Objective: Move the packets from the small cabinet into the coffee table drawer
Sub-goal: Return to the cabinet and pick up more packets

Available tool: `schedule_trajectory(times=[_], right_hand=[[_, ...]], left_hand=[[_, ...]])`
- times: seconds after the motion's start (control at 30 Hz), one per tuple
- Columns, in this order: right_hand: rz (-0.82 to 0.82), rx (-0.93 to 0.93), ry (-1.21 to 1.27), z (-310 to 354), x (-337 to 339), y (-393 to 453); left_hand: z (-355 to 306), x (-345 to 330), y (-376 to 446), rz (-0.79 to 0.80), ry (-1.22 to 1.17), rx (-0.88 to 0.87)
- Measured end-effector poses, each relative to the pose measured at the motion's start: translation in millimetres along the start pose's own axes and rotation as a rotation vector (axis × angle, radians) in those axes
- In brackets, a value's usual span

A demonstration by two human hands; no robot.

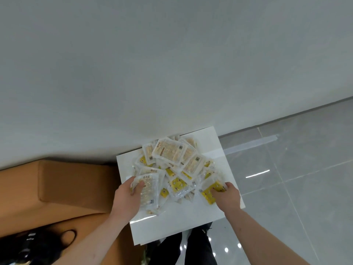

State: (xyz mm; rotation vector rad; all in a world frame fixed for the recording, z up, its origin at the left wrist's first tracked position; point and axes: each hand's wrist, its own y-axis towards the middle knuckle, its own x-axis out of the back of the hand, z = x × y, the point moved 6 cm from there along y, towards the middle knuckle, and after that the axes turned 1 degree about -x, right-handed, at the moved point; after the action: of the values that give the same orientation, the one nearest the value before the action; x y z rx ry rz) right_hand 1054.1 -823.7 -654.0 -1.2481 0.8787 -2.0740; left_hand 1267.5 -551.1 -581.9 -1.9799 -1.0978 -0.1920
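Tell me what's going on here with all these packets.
A person stands over a small white cabinet whose top holds a heap of packets. The left hand grips a clear packet at the heap's left edge; the right hand pinches a yellow packet at its right edge. No drawer shows.

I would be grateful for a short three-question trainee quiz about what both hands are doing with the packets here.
1. True or false: the left hand grips a clear packet.
2. The right hand grips a packet printed in: A red, B yellow, C blue?
3. The pile of packets lies on the white ____.

Key: 1 true; 2 B; 3 cabinet top.
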Motion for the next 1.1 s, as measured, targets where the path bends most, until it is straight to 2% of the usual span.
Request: schedule_trajectory(times=[0.2,0.3,0.4,0.67,0.9,1.1], right_hand=[[-0.04,-0.156,0.178,-3.4,-13.7,3.4],[-0.018,-0.208,0.188,-10.4,-13.9,5.3],[0.017,-0.17,0.121,-16.8,-15.0,4.5],[0.06,-0.036,0.194,-15.7,29.2,-50.5],[0.163,0.056,0.208,5.5,72.2,-141.7],[0.157,0.084,0.286,17.6,101.4,-235.0]], left_hand=[[4.6,-0.4,-4.1,0.027,-0.081,0.023],[1.1,-3.1,-1.8,0.04,-0.088,0.032],[-3.6,-5.5,-0.2,0.045,-0.09,0.045],[-30.9,-1.7,-23.4,0.093,0.018,0.027],[-76.4,21.6,-80.1,0.135,0.082,0.043],[-112.4,42.1,-140.8,0.211,0.133,-0.003]])
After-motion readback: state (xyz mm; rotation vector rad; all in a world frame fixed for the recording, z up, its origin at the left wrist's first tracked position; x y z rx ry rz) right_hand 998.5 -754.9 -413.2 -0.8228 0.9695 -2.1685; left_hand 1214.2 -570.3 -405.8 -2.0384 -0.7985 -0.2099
